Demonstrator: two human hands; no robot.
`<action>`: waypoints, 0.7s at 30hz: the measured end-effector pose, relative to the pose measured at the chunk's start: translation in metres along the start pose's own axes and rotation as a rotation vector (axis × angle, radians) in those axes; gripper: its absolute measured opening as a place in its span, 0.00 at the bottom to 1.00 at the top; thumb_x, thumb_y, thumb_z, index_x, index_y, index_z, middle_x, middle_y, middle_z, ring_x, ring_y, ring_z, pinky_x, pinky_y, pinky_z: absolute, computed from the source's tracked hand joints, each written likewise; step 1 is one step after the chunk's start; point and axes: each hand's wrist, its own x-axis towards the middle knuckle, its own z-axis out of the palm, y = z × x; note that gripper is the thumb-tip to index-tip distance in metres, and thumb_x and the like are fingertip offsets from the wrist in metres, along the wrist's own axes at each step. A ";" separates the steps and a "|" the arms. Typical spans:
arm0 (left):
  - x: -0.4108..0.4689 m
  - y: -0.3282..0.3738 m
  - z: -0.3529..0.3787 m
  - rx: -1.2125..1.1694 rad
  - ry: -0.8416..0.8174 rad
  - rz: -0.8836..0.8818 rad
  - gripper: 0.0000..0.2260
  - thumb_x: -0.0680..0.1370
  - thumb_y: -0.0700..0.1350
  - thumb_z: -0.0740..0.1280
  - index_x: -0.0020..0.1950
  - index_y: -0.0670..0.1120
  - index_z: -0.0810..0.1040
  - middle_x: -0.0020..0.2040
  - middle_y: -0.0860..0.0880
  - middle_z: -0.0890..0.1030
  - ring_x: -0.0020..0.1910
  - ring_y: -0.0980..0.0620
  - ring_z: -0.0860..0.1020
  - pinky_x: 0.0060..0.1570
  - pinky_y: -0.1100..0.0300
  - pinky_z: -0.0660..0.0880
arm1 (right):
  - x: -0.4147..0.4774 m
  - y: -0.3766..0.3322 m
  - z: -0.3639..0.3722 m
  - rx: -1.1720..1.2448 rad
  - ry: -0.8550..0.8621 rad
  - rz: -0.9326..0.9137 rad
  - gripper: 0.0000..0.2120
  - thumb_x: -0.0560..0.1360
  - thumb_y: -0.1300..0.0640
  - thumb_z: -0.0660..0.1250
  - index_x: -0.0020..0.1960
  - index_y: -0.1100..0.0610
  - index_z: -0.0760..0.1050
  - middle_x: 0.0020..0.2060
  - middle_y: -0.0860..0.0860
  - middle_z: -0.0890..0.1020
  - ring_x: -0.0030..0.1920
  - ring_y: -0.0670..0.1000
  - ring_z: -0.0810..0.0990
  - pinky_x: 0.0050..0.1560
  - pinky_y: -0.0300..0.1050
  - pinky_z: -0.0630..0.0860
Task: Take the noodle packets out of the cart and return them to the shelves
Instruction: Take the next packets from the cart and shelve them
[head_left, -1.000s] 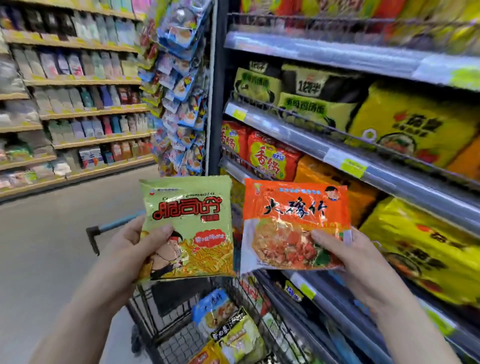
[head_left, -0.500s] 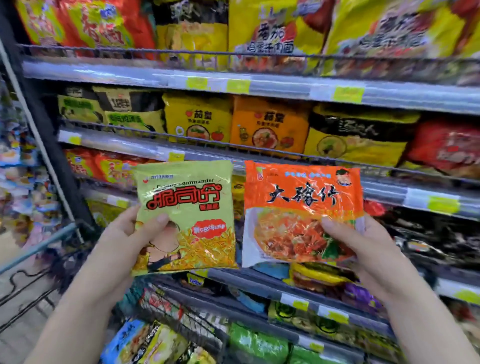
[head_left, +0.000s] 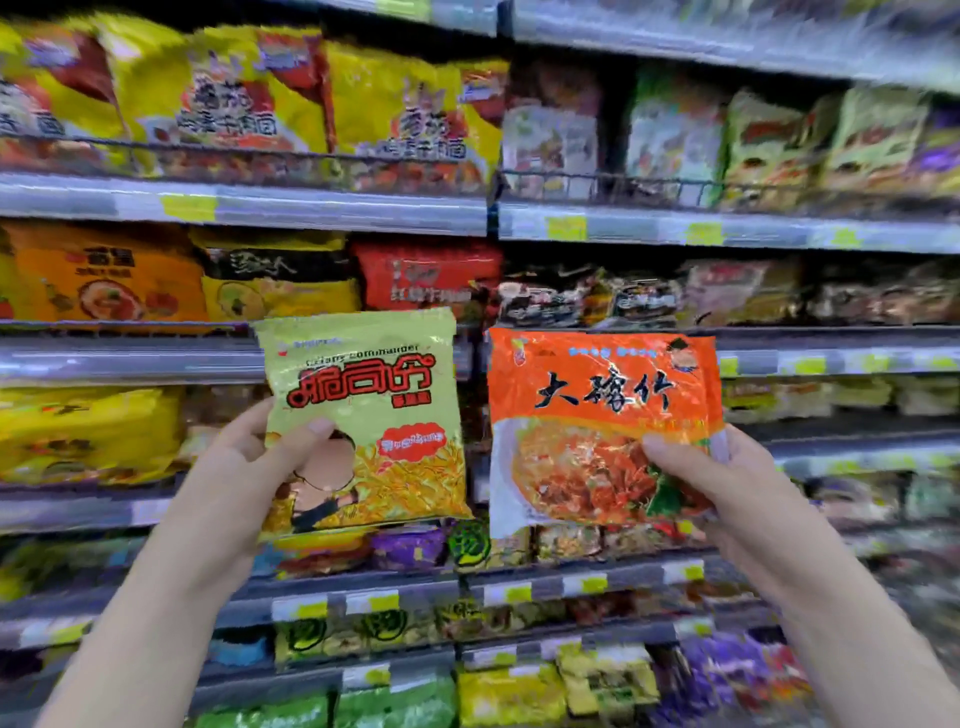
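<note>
Swung further right since half a second ago: no cart in view any more, shelves (head_left: 353, 208) now faced square on, both packets carried along side by side, the same grips kept.

Far left, left hand (head_left: 244, 467): clamped on the lower left edge of the green-yellow noodle packet (head_left: 363, 395), thumb pressed across the front, fingers hidden behind. Held upright, face to the camera, in front of the middle shelf rail (head_left: 130, 358), seemingly clear of it. Just beside it, across a narrow gap, the orange noodle packet (head_left: 597, 395), likewise upright, pinched at its lower right edge by the right hand (head_left: 727, 483), thumb on the front, fingers behind.

Probably light, both. Glossy film, so apt to slip under a loose pinch. Soft and crinkly outside, most likely a brittle noodle block inside, hence easily cracked by a hard squeeze. Best taken by a sealed edge or flat across the block, much as here.

Counted: two hands; two loose packets, one green-yellow, one orange. At least five shelf rails in view, stocked with multipacks (head_left: 104, 280) too blurred to count. No matching stock for either packet made out with any certainty.
</note>
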 end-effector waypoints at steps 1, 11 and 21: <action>0.001 0.001 0.020 -0.019 -0.035 0.014 0.22 0.69 0.53 0.78 0.62 0.56 0.79 0.53 0.56 0.86 0.59 0.54 0.80 0.67 0.47 0.68 | -0.005 -0.007 -0.021 0.000 0.023 -0.008 0.15 0.69 0.52 0.75 0.54 0.54 0.80 0.48 0.51 0.89 0.42 0.47 0.87 0.33 0.37 0.78; 0.020 0.036 0.189 -0.112 -0.419 0.138 0.34 0.51 0.62 0.85 0.54 0.52 0.85 0.48 0.49 0.89 0.41 0.54 0.87 0.33 0.63 0.81 | -0.035 -0.061 -0.159 -0.061 0.256 -0.090 0.08 0.67 0.49 0.76 0.41 0.51 0.79 0.48 0.56 0.89 0.52 0.58 0.87 0.55 0.56 0.80; 0.087 0.043 0.326 -0.157 -0.560 0.268 0.24 0.59 0.59 0.82 0.51 0.51 0.86 0.48 0.48 0.88 0.41 0.53 0.87 0.38 0.62 0.82 | 0.001 -0.070 -0.268 -0.110 0.366 -0.156 0.45 0.61 0.40 0.85 0.61 0.72 0.72 0.55 0.73 0.80 0.51 0.59 0.88 0.50 0.69 0.82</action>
